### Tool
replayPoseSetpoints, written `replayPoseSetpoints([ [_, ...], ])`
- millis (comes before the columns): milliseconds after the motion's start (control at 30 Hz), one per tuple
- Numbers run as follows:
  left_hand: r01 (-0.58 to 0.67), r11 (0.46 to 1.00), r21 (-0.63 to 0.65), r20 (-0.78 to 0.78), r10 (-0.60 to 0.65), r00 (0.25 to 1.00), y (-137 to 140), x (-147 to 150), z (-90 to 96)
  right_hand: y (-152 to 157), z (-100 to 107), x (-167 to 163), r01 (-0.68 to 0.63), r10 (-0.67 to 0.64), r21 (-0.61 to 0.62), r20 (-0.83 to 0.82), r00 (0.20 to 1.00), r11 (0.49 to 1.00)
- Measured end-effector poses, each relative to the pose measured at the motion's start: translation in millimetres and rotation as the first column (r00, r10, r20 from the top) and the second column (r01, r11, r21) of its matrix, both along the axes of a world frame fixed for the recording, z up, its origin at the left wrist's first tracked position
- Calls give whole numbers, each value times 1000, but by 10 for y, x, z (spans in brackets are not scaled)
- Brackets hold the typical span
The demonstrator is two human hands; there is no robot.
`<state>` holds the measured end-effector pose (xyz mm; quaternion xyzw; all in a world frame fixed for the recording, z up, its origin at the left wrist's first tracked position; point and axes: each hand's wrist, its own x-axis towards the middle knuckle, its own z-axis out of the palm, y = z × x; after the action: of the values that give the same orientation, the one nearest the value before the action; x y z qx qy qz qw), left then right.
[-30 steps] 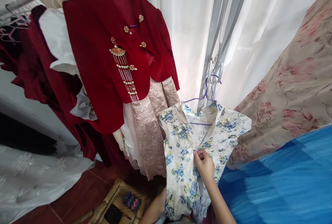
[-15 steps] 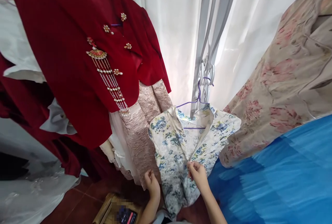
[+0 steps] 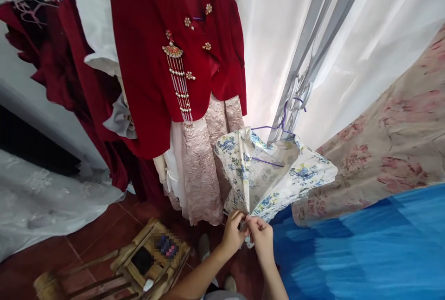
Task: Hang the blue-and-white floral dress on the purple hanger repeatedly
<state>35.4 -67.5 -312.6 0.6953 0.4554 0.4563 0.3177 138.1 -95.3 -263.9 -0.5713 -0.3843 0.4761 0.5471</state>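
A white blouse with a blue floral print (image 3: 306,170) hangs on a thin purple hanger (image 3: 284,117). Its front is open at the neck, with the two edges meeting low down. My left hand (image 3: 233,235) pinches the blouse there, fingers closed on the front edge. Right beside it, my right hand (image 3: 262,237) also pinches the cloth, and the fingertips of both hands touch. Whatever small part lies between the fingertips is hidden. The blouse below my hands is mostly covered by them.
A red jacket (image 3: 146,59) with beaded brooches hangs left, above a pale pink brocade skirt (image 3: 200,170). White curtains (image 3: 271,35) are behind. Right are a floral dress (image 3: 399,151) and blue tulle (image 3: 365,244). A wooden chair (image 3: 121,258) stands lower left on the red tiled floor (image 3: 90,230).
My left hand has come from beside the blouse to its front edge and now grips it beside my right hand. The blouse is pulled toward me, and the view has turned left.
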Motion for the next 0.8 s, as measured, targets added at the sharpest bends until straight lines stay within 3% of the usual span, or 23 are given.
replayPoseSetpoints([
  [100,12,1000,0,-75,-12,997,-42,-90,44,71,117,1,8,-7,8,-35,999,1000],
  [200,58,998,-14,-95,-59,994,-8,-114,94,290,424,11,46,-42,47,-91,995,998],
  [300,125,991,-45,-133,-130,983,51,-84,118,603,951,74,146,-125,178,-122,985,973],
  [433,184,981,-65,-158,-192,969,62,-16,91,995,1745,178,231,-186,367,-154,970,901],
  [533,235,966,-111,-140,-249,958,58,14,25,1186,2112,203,261,-223,455,-137,965,851],
  [633,273,949,-155,-78,-287,955,156,-35,-10,1248,2194,209,200,-181,474,-86,980,858],
  [700,277,954,-118,-29,-282,959,310,-113,92,1216,2151,220,187,-174,480,-71,982,857],
  [800,219,973,79,53,-223,973,641,-227,589,1098,2058,228,205,-206,516,-56,977,832],
])
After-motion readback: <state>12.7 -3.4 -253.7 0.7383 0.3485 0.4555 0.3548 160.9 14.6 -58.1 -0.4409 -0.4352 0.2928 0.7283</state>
